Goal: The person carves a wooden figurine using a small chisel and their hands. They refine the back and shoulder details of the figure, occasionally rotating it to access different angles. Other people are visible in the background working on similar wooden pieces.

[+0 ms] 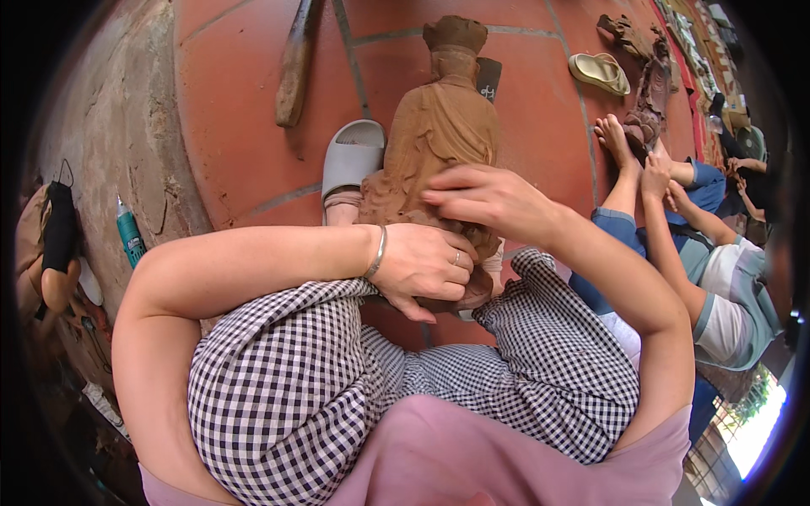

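Observation:
A carved brown statue (447, 126) of a robed figure with a flat-topped hat lies between my knees, its head pointing away from me. My left hand (426, 266), with a bracelet and a ring, grips the statue's near end, its fingers curled over the carving. My right hand (498, 201) is bent over the statue's lower right part. Its fingers are pressed together against the carved surface and slightly blurred. Whatever lies under those fingertips, if anything, is hidden.
A grey slipper (354, 156) is on my left foot. A wooden mallet-like club (295, 76) lies on the red tiles (245, 101). At right, a seated person (717, 278) holds another dark carving (654, 88) beside a beige shoe (600, 72). A teal tool (129, 232) lies left.

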`<state>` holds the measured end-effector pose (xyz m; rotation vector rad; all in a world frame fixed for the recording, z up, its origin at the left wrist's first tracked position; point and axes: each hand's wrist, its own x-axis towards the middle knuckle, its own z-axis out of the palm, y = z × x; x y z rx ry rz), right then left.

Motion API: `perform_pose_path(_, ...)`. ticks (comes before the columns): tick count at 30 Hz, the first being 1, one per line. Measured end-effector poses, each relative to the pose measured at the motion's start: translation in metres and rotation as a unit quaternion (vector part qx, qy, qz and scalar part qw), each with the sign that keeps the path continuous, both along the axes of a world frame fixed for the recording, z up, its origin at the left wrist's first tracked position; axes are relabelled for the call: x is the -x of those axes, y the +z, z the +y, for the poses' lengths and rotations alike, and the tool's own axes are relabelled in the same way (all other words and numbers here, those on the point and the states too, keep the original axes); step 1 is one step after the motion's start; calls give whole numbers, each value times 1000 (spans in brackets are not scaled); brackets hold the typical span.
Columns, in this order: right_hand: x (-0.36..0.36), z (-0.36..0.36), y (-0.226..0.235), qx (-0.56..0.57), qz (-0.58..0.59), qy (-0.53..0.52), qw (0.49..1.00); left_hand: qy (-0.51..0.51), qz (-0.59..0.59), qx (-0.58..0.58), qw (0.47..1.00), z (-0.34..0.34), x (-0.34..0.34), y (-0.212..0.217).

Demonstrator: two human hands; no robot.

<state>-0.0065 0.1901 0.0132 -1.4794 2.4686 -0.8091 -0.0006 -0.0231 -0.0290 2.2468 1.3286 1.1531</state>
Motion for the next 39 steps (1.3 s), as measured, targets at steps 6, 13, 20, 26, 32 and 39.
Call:
perform_pose_path(6, -38, 34, -12, 18, 38, -80, 996, -5, 10, -3, 1000, 3, 1, 2)
perform_pose_path(13, -15, 7, 3, 96, 121, -107, 982, 8, 19, -3, 1000, -1, 3, 1)
perform_pose_path(20, -37, 23, -15, 40, 15, -106, 993, 4, 7, -1, 1000, 0, 2, 6)
perform_pose_path(26, -19, -7, -6, 80, 47, -74, 993, -1, -7, 11, 1000, 1, 1, 3)
perform_pose_path(32, -39, 23, -17, 61, 67, -121, 989, 2, -3, 4, 1000, 1, 4, 8)
perform_pose_path(39, -12, -10, -20, 134, 27, -95, 986, -5, 4, 7, 1000, 10, 7, 19)
